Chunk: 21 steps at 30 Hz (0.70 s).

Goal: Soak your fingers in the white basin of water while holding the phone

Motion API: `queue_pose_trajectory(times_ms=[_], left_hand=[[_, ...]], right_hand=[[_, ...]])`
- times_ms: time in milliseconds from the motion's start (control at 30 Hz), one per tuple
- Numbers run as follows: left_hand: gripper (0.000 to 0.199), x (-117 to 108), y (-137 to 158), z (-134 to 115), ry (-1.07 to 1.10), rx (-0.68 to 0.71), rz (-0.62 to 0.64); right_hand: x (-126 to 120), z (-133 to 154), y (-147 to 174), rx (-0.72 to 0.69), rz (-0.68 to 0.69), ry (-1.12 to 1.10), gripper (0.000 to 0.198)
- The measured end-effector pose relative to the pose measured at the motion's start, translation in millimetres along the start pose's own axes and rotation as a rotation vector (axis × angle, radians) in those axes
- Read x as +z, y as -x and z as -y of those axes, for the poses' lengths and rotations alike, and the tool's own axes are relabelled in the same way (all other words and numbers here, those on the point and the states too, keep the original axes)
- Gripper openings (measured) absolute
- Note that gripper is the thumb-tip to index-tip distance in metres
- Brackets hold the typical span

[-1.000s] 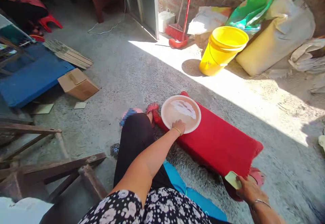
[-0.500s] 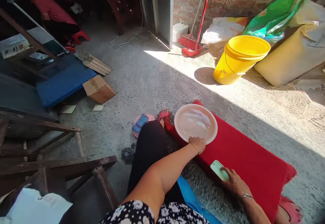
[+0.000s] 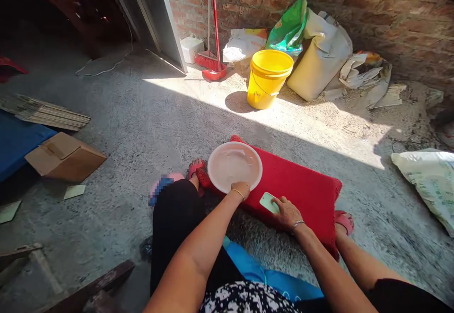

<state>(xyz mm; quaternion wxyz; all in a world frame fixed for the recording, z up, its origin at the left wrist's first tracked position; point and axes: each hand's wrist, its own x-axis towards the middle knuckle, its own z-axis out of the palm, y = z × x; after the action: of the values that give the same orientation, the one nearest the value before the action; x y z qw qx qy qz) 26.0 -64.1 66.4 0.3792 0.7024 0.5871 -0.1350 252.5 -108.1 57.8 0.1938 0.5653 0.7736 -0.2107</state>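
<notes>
A round pale pink basin with a white rim rests on the left end of a low bench under a red cloth. Shiny ripples inside it look like water. My left hand is closed over the basin's near rim, its fingers partly inside and hidden. To its right, my right hand grips a flat, pale green, phone-shaped object with rounded corners. It is held low, over the bench's near edge. I cannot tell whether it touches the cloth.
A yellow bucket stands beyond the bench, before filled sacks along the brick wall. A red broom and dustpan lean nearby. At left lie a cardboard box and wooden furniture pieces. A white sack is at right.
My view has swung to the right, so the scene has shifted left and more of the wall shows. Both hands keep their holds on the basin rim and the pale green object.
</notes>
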Motion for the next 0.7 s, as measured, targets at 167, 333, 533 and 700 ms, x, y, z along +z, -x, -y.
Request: queue_pose_trajectory(times_ms=[167, 333, 533, 700], left_hand=[[0.042, -6.8, -7.6, 14.8, -0.144, -0.134, -0.046], [0.043, -23.3, -34.6, 35.5, -0.237, -0.224, -0.033], [0.057, -13.1, -64.4, 54.7, -0.267, -0.289, 0.020], [0.066, -5.6, -74.4, 63.5, -0.294, -0.295, 0.009]], right_hand=[[22.6, 17.3, -18.4, -0.070, 0.031, -0.056, 0.054], [41.7, -87.3, 26.7, 0.189, 0.114, -0.079, 0.057], [23.3, -163.6, 68.8, 0.489, 0.122, 0.016, 0.041], [-10.2, -92.3, 4.1, 0.257, -0.039, -0.117, 0.050]])
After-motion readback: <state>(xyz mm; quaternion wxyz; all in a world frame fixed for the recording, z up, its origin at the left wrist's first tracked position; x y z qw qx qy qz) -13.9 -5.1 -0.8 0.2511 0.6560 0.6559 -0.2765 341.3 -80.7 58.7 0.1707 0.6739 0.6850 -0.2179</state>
